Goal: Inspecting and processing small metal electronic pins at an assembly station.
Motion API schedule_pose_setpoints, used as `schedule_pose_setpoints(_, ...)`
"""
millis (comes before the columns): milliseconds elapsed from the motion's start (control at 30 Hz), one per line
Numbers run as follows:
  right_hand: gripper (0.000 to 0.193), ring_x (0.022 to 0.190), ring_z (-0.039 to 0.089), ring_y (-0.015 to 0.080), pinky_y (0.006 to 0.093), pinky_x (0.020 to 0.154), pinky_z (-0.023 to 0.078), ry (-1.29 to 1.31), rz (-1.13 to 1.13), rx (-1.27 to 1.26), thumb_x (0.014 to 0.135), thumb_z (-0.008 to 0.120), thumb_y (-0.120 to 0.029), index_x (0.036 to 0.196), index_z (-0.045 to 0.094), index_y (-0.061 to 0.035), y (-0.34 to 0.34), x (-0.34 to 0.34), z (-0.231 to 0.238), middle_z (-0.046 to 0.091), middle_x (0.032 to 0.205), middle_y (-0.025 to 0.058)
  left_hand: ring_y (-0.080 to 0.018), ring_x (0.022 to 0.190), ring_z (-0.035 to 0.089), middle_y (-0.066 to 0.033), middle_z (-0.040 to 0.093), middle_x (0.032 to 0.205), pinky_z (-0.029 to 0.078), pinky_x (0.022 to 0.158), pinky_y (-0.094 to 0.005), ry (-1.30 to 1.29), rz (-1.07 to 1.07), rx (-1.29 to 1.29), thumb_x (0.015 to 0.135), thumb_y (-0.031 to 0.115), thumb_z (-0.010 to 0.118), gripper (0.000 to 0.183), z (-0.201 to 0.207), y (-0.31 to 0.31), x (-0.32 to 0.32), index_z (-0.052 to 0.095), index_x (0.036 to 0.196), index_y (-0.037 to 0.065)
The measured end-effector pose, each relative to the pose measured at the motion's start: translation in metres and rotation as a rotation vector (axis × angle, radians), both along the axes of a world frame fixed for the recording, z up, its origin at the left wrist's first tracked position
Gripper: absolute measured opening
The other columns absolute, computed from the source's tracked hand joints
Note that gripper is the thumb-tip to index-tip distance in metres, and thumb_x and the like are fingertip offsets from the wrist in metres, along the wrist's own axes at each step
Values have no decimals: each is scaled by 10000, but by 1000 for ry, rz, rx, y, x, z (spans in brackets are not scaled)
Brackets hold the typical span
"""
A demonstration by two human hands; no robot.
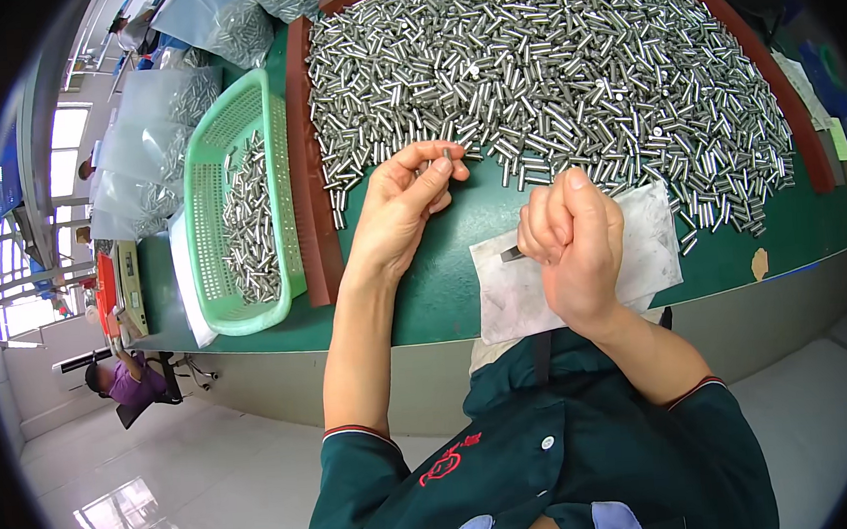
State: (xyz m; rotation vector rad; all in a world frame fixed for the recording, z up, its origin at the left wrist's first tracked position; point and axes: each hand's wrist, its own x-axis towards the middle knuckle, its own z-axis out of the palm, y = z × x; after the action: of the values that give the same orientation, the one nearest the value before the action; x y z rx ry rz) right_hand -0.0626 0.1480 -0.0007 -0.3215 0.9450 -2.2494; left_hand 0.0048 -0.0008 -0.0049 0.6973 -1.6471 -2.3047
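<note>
Head view: left hand [402,206] has thumb and forefinger closed on one short silver cylindrical metal pin [448,153], by the near edge of a big loose heap of silver metal pins [537,64] on the green table [434,274]. Right hand [574,241] is a tight fist, apparently round a dark flat-ended piece [511,254], above a stained white sheet [513,307]. My read: one-pin check in hand; next calls for a steady pinch, bringing pin and piece together.

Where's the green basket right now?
Head view, left side: the green basket stands on the table between the clear bags and the brown rail, left of the left hand.
</note>
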Motion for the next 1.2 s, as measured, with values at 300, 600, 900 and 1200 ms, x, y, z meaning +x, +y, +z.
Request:
schedule_pose_setpoints(300,382,407,229,57,210,385,202,-63,-39,-49,897,312,-192,534,273,-81,-1,-4,1,298,453,-4,-64,463,313,3,362,501,279,417,-229,-218,-60,-884,721,58,611,100,14,49,28,541,759,-2)
schedule_pose_setpoints(600,406,396,199,59,216,369,173,-116,-43,-105,889,319,-227,508,269,-99,2,-5,-3,287,431,-8,-233,514,455,-88,455,570,366,481,-328,-300,-71,-1220,688,64,624,147,8,73,43,499,751,17)
schedule_pose_setpoints(900,384,379,148,68,229,376,155,-74,-2,-61,889,280,-259,529,270,-127,1,-6,-1,243,428,-27,-247,515,451,-91,453,574,375,499,-327,-228,-12,-1199,698,8,585,89,5,81,39,503,733,13)
schedule_pose_setpoints(1200,389,378,158,69,228,378,160,-58,-3,-49,888,284,-261,523,269,-126,2,-6,-2,252,425,-24,-221,505,441,-81,447,567,362,474,-316,-273,5,-1191,680,-3,598,102,0,82,39,503,714,10)
